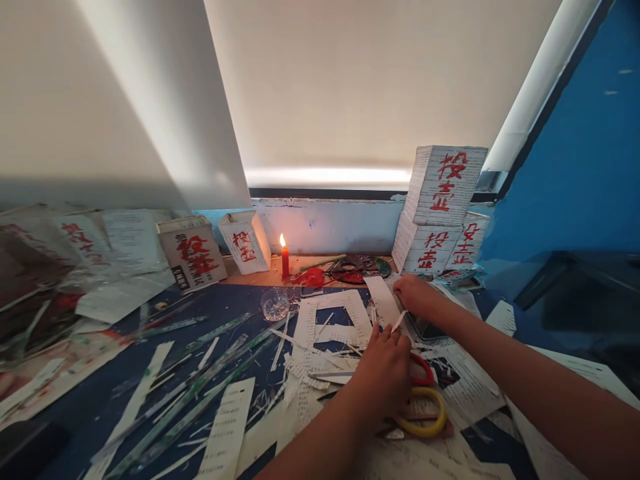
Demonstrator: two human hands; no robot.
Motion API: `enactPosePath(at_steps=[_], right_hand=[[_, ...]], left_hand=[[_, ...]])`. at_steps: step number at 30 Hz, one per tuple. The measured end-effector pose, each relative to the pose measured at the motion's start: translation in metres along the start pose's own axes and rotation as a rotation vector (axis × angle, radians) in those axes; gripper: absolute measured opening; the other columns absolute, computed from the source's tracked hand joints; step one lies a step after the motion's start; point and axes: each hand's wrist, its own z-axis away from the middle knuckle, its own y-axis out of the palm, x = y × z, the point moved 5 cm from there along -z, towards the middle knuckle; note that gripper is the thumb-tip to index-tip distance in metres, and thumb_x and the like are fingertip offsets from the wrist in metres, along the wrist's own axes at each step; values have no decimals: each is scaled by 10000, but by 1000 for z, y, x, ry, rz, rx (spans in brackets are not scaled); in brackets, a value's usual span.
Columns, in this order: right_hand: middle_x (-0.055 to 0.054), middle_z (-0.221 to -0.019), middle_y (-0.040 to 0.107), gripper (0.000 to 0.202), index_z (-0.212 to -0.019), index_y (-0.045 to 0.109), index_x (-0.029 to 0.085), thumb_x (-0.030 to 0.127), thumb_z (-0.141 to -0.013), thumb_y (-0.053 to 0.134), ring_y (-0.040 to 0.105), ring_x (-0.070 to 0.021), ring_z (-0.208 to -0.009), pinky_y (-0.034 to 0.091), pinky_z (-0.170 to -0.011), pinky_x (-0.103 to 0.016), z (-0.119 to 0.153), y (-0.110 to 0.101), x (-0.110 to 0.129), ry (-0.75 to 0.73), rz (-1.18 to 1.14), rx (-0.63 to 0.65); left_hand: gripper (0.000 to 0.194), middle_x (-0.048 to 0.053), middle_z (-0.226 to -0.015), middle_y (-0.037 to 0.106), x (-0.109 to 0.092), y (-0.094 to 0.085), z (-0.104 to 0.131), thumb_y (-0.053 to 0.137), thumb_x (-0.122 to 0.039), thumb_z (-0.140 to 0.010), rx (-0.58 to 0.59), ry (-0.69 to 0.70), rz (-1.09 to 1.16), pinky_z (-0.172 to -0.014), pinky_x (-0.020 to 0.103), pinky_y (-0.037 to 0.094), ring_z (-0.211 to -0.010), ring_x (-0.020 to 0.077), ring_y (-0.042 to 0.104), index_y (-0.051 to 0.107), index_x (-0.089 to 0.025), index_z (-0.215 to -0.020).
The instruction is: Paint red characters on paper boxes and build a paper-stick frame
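Note:
My left hand (383, 367) is closed, knuckles up, over the cut papers. A narrow paper strip (399, 322) sticks up from its fingertips. Just beyond, the curled fingers of my right hand (416, 295) are at the right edge of a wider white paper strip (382, 299); what they grip is hidden. Scissors with a red handle (423, 371) lie partly under my left hand, their blade (330, 377) pointing left. A yellow handle loop (431, 413) shows just below. Left of the hands lies a paper frame with a cut-out window (306, 320).
A lit red candle (285, 263) stands at the back beside a white paper box with red characters (245, 243). Similar boxes (445, 187) are stacked at back right. A clear round dish (275, 305) and clear-green plastic strips (200, 387) lie on the left among scraps.

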Motion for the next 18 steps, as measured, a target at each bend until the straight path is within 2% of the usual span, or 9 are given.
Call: enactPosePath(at_steps=[4, 8, 12, 15, 18], right_hand=[[-107, -1251, 626, 341, -1251, 603, 149, 328, -962, 629, 650, -235, -1053, 557, -885, -438, -7, 6, 6, 28, -51, -16], [-99, -1228, 639, 312, -1220, 620, 156, 336, -965, 626, 658, -219, -1021, 562, -868, -417, 3, 7, 5, 18, -179, -10], [-80, -1018, 707, 190, -1028, 692, 137, 288, -957, 603, 665, -206, -916, 529, -842, -369, 26, -9, -8, 38, -374, -101], [-63, -855, 714, 259, -1015, 701, 149, 321, -964, 514, 651, -184, -759, 501, -695, -294, 45, -15, -18, 53, -577, -192], [-39, -792, 697, 412, -1059, 681, 161, 487, -967, 448, 626, -152, -647, 478, -570, -248, 58, -10, -25, 36, -803, -232]], left_hand=[[288, 205, -1338, 582, 0, 0, 0, 481, -176, -856, -14, -7, -1, -1211, 532, 176, -1383, 344, 416, 545, -110, -1129], [277, 184, -1299, 608, 0, 0, 1, 511, -184, -830, -13, -4, 4, -1209, 528, 177, -1376, 337, 421, 546, -132, -1100], [280, 182, -1291, 609, 1, 0, 2, 519, -191, -823, -10, -23, 19, -1198, 522, 208, -1353, 334, 448, 548, -135, -1096], [307, 208, -1340, 581, 1, 1, 3, 498, -205, -849, 2, -30, 17, -1197, 535, 204, -1376, 339, 427, 548, -110, -1136], [350, 217, -1447, 506, 1, 2, 4, 456, -208, -883, 15, -30, 17, -1200, 539, 205, -1416, 324, 386, 531, -97, -1207]])
